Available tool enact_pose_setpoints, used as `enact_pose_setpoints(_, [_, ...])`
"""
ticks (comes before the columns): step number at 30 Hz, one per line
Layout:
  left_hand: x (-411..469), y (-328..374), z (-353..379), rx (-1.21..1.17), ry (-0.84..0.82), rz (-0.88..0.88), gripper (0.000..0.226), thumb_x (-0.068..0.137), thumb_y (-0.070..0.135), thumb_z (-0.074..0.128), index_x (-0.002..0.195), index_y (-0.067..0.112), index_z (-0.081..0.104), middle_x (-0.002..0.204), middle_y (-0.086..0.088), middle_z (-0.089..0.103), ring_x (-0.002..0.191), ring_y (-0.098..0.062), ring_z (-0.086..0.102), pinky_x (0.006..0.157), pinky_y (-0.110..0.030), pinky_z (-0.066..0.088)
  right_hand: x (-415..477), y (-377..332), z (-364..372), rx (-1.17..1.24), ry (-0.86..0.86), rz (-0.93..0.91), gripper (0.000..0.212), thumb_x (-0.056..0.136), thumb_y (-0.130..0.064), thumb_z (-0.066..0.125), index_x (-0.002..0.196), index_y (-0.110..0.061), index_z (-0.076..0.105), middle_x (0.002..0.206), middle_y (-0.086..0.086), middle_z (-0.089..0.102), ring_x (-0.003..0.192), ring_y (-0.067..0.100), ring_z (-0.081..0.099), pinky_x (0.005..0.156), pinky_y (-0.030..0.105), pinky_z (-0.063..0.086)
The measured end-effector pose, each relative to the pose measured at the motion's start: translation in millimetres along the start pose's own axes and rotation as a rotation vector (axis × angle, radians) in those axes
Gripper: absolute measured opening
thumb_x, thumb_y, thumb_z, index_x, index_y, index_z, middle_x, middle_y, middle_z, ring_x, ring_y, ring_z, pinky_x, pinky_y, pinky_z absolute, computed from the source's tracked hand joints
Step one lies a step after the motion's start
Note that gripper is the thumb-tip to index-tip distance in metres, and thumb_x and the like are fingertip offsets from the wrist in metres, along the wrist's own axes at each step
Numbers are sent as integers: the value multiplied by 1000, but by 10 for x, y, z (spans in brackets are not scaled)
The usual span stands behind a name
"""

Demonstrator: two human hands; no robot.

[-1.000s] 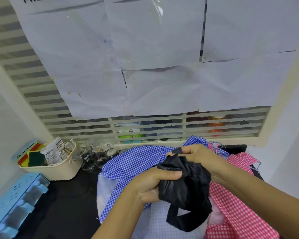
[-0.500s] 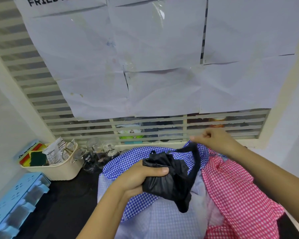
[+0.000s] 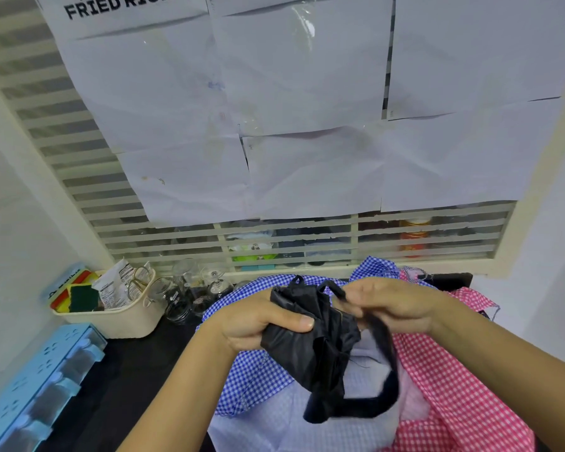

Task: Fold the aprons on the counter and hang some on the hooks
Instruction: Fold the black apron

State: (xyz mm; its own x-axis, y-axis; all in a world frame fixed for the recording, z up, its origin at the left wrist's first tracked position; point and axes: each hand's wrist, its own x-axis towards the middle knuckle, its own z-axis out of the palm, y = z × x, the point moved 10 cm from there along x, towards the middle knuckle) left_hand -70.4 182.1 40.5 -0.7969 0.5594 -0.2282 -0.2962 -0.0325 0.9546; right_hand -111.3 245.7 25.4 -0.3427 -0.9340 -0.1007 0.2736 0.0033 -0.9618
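A bunched black apron (image 3: pixel 310 340) is held up over the counter between both hands. My left hand (image 3: pixel 258 324) grips the bundle from the left, thumb pressed on top. My right hand (image 3: pixel 388 305) pinches the apron's black strap, which loops down below the bundle. Under them lie a blue checked apron (image 3: pixel 252 373) and, on the right, a pink checked apron (image 3: pixel 463 380), both crumpled on the dark counter (image 3: pixel 137 386). No hooks are in view.
A cream basket (image 3: pixel 124 321) with sponges, packets and glasses sits at the left. Several glass jars (image 3: pixel 190 288) stand behind the blue apron. A light blue plastic rack (image 3: pixel 36 386) lies at the counter's left edge. A louvred window covered with paper sheets (image 3: pixel 274 125) fills the wall ahead.
My right hand, which had pulled the strap up and to the right, has come back down to the bundle. The strap now hangs in a loop below it.
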Motion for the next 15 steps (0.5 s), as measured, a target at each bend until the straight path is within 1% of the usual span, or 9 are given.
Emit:
enact_pose_setpoints(1, [-15, -23, -49, 25, 44, -27, 34, 63, 16, 86, 96, 13, 77, 103, -6, 73, 97, -19, 68, 91, -32, 52, -28, -87, -27, 77, 36, -29, 37, 73, -41, 79, 64, -12, 58, 70, 5, 52, 65, 15, 52, 72, 24, 49])
enact_pose_setpoints(3, [-22, -103, -254, 132, 232, -100, 26, 69, 7, 79, 95, 10, 76, 105, -11, 72, 98, -24, 68, 93, -35, 53, -93, -188, -106, 188, 173, -24, 35, 76, -38, 74, 60, -14, 54, 56, 0, 45, 48, 11, 44, 62, 24, 50])
enact_pose_setpoints(5, [-25, -146, -497, 337, 463, -142, 21, 76, 5, 76, 97, 7, 73, 102, -11, 73, 98, -27, 68, 93, -38, 52, -127, -227, -142, 2, 297, -6, 25, 87, -31, 61, 73, -10, 58, 51, -1, 42, 38, 7, 36, 52, 21, 45])
enact_pose_setpoints(7, [-53, -151, -691, 415, 696, -98, 18, 76, 8, 77, 94, 9, 72, 93, -7, 74, 91, -26, 69, 86, -35, 53, -109, -237, 3, -233, 306, -28, 18, 96, -21, 51, 85, -9, 59, 48, -3, 46, 37, 6, 37, 53, 24, 40])
enact_pose_setpoints(8, [-74, -173, -770, 321, 793, -54, 18, 78, 8, 75, 95, 8, 70, 93, -9, 74, 89, -27, 69, 82, -34, 53, -98, -223, 126, -313, 274, -50, 17, 98, -19, 49, 88, -10, 59, 47, -4, 48, 37, 7, 38, 55, 28, 38])
enact_pose_setpoints(9, [-95, -230, -837, 131, 862, -18, 18, 81, 7, 72, 98, 6, 68, 94, -13, 73, 88, -28, 69, 80, -35, 54, -104, -179, 242, -381, 237, -52, 17, 99, -20, 47, 89, -12, 59, 46, -5, 50, 37, 7, 39, 55, 28, 37])
enact_pose_setpoints(12, [-125, -369, -932, -557, 892, 118, 14, 92, 8, 58, 102, 2, 62, 91, -18, 72, 84, -30, 68, 74, -39, 58, -164, 29, 386, -565, 177, -3, 22, 100, -29, 47, 87, -18, 61, 49, -6, 51, 40, 9, 41, 48, 20, 36])
enact_pose_setpoints(13, [-158, -371, -976, -714, 894, 177, 14, 94, 10, 54, 103, 3, 62, 91, -18, 72, 83, -28, 67, 69, -38, 58, -207, 75, 359, -601, 192, 7, 24, 99, -31, 47, 84, -18, 61, 49, -6, 49, 42, 8, 41, 48, 17, 36])
enact_pose_setpoints(15, [-232, -376, -1065, -864, 914, 260, 18, 97, 11, 50, 110, 3, 60, 101, -18, 69, 86, -28, 65, 63, -39, 58, -319, 123, 232, -637, 272, -6, 28, 98, -31, 50, 76, -17, 60, 50, -8, 45, 45, 5, 39, 50, 15, 35])
